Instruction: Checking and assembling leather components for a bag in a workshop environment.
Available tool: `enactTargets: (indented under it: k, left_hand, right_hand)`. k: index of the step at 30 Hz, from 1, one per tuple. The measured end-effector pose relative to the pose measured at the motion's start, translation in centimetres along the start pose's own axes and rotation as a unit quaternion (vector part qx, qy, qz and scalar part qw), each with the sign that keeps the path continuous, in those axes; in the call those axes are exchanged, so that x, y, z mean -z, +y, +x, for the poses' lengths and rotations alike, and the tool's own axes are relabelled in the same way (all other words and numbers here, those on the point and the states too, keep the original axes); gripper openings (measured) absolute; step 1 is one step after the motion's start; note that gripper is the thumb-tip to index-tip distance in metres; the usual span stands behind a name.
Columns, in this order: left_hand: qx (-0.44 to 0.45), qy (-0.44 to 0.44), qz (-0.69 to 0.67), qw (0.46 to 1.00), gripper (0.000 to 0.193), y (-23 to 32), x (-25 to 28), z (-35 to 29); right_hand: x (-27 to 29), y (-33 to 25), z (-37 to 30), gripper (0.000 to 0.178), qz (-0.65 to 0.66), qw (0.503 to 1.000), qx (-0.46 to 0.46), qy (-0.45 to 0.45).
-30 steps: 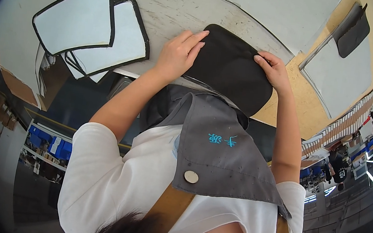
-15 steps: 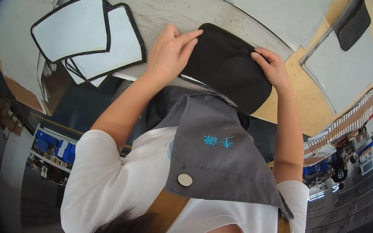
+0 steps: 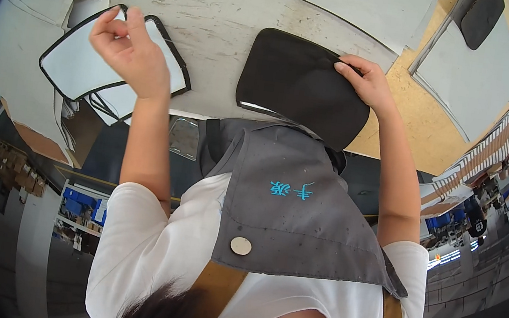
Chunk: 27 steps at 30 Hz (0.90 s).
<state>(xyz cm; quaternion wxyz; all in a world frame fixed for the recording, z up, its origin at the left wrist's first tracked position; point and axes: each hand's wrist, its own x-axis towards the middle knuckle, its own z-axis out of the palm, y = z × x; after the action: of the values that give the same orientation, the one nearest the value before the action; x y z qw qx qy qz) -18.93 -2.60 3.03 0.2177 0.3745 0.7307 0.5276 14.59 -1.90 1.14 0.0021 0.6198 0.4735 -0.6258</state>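
Note:
A black, curved-sided panel (image 3: 303, 85) with rounded corners lies on the table in front of me, a strip of white showing along its near edge. At its far right edge, my right hand (image 3: 367, 82) pinches the rim between thumb and fingers. My left hand (image 3: 132, 56) is lifted over two white panels with black edging, its fingers loosely bent and apart, with nothing visible in them. The upper white panel (image 3: 75, 58) partly covers the lower white panel (image 3: 163, 60), and my hand hides part of both.
Large pale sheets (image 3: 22, 45) hang over the table's left side. On the right, a stack of grey-white sheets (image 3: 466, 90) rests on a tan board (image 3: 396, 107), with another black piece (image 3: 481, 21) at its far end. A curved line crosses the worktop (image 3: 222, 10).
My left hand has let go of the black panel and moved left over the white panels. The black panel has shifted slightly left, with my right hand still on its edge.

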Motion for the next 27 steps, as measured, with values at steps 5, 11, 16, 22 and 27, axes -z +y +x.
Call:
enactTargets:
  k: [5,11,16,22,27]
  left_hand:
    - [-0.231,-0.334,0.251,0.879,0.029,0.9,-0.5,-2.9]
    - [-0.244,-0.487,0.225,0.808,0.035,0.8,-2.2,-7.1]
    - [-0.247,-0.512,0.23,0.79,0.037,0.1,-2.6,-7.0]
    - [-0.248,-0.518,0.22,0.789,0.036,-0.6,-2.7,-6.8]
    - [-0.209,-0.502,0.203,0.815,0.04,-0.3,-3.1,-6.6]
  right_hand:
    - [-0.1,-0.7,-0.1,0.029,-0.006,1.0,0.004,-0.002]
    - [-0.2,-0.8,-0.1,0.028,-0.02,1.0,0.007,0.001]
    - [-0.3,-0.6,-0.1,0.027,-0.021,1.0,0.012,0.012]
    - [-0.2,-1.2,-0.3,0.025,-0.015,1.0,0.005,-0.003]
    - [-0.3,-0.9,-0.2,0.026,-0.014,1.0,0.018,0.009]
